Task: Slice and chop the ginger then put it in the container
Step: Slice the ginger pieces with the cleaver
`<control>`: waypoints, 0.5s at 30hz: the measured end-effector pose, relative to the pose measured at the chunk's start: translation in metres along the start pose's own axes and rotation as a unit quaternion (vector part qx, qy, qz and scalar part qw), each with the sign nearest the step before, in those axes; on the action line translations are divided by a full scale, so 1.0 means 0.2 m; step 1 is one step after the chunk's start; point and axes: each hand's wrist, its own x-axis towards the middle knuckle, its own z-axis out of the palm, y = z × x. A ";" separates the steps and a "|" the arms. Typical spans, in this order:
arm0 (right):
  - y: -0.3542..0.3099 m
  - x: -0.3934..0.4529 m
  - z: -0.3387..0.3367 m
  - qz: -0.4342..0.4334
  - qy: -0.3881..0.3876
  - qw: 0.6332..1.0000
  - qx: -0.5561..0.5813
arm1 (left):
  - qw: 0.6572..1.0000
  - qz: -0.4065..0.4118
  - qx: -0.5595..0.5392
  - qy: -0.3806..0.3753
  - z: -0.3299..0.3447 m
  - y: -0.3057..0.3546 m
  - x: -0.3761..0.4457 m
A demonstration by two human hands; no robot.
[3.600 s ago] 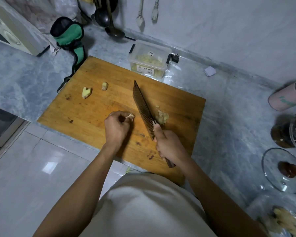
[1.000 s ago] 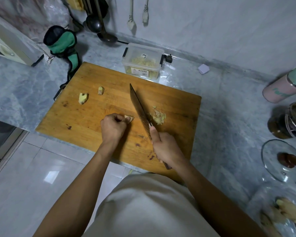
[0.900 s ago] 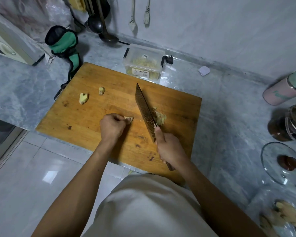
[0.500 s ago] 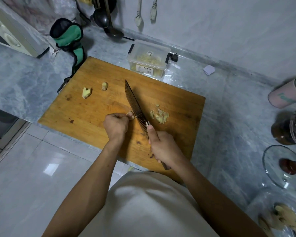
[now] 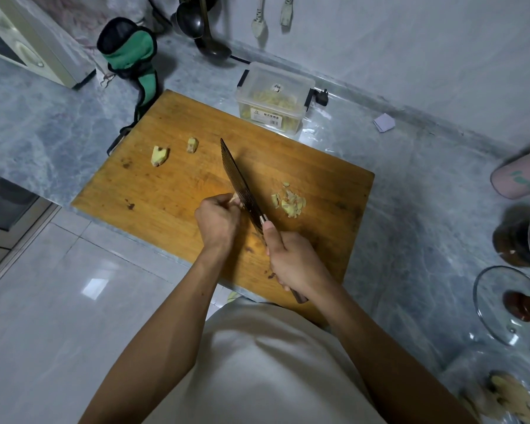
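On the wooden cutting board (image 5: 172,191) my left hand (image 5: 218,223) pinches a small ginger piece (image 5: 235,199), mostly hidden by its fingers. My right hand (image 5: 291,263) grips the handle of a dark cleaver (image 5: 240,186) whose blade stands right against that piece. A little pile of ginger slices (image 5: 289,201) lies to the right of the blade. Two ginger chunks (image 5: 159,155) (image 5: 192,145) sit at the board's far left. The clear plastic container (image 5: 274,97) holding cut ginger stands open behind the board.
A green and black holder (image 5: 129,53) and hanging ladles (image 5: 196,22) are at the back left. A pink bottle (image 5: 520,174), a dark jar (image 5: 520,240) and a glass lid (image 5: 514,307) stand at the right. More ginger in a bag (image 5: 508,396) lies at the bottom right.
The cleaver swung from beside the slice pile leftward to the piece in my left hand, leaving the slices uncovered. My left hand kept its hold.
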 end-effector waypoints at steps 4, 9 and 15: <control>-0.01 0.01 -0.01 -0.014 -0.008 1.000 -0.018 | 1.000 -0.003 0.020 -0.010 -0.01 0.00 0.03; -0.02 0.02 0.01 -0.022 -0.006 0.999 -0.033 | 0.999 0.000 0.032 -0.009 0.00 0.00 0.05; -0.03 0.05 0.04 -0.030 -0.007 0.999 -0.029 | 0.999 0.016 0.035 -0.014 0.01 -0.01 0.03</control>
